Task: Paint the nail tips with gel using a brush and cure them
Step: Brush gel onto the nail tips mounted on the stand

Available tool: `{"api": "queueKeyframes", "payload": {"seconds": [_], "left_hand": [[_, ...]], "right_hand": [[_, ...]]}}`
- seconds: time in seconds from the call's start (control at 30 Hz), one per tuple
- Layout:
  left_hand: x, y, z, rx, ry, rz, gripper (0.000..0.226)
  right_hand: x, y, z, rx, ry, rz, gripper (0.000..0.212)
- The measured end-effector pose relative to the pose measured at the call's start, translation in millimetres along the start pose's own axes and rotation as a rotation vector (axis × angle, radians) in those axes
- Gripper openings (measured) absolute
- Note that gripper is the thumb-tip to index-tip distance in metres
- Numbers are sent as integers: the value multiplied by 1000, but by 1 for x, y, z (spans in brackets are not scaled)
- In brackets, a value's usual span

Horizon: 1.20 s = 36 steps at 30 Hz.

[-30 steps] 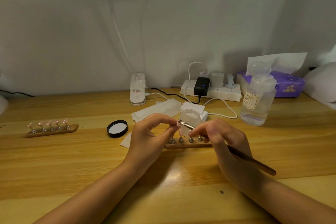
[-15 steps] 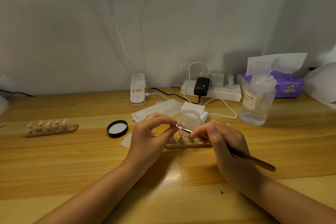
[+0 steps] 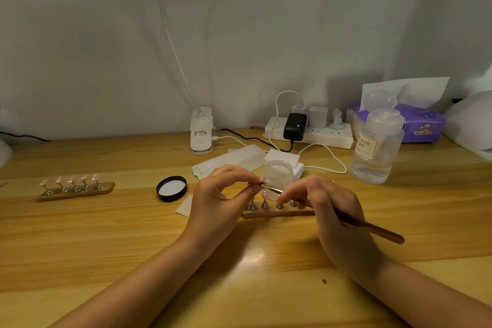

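Behind hands: open gel jar (image 3: pixel 278 173), lid (image 3: pixel 171 188) left.

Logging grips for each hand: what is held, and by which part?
Right hand grips the brush near its front end. Left hand pinches something small, probably a nail tip; the exact hold cannot be told.

On the table (image 3: pixel 80 234) I saw a nail stand (image 3: pixel 277 212) between my hands, a jar (image 3: pixel 278 176) just behind it, and its lid (image 3: pixel 171 188) to the left. A second stand (image 3: pixel 76 190) sat far left; the power strip (image 3: pixel 308 134) lay behind, a bottle (image 3: pixel 376 150) to the right.
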<state>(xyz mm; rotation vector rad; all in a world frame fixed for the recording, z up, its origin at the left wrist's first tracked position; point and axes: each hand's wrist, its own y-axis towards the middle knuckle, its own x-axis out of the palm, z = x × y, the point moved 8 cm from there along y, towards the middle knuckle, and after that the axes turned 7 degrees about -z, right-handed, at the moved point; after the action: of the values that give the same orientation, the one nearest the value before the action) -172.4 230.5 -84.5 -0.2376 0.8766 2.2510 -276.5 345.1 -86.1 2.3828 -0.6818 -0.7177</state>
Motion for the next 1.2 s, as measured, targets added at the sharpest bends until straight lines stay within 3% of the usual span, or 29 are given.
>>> {"api": "queueKeyframes", "payload": {"seconds": [0.17,0.4,0.6,0.8,1.0,1.2], "left_hand": [[1,0,-1,-14,-31,-12,10],[0,0,0,11,6,-4,26],[0,0,-2,-9,-16,-6,18],[0,0,-2,-12,-14,-4,23],[0,0,-2,-8,-20,-1,21],[0,0,-2,-16,-21,-6,23]], "right_hand": [[-10,2,13,120,101,100,36],[2,2,-7,-46,-82,-15,31],[-12,2,12,122,121,115,35],[3,1,-2,-6,-40,-24,35],[-11,2,16,164,130,111,35],[3,1,-2,3,-40,-25,34]]}}
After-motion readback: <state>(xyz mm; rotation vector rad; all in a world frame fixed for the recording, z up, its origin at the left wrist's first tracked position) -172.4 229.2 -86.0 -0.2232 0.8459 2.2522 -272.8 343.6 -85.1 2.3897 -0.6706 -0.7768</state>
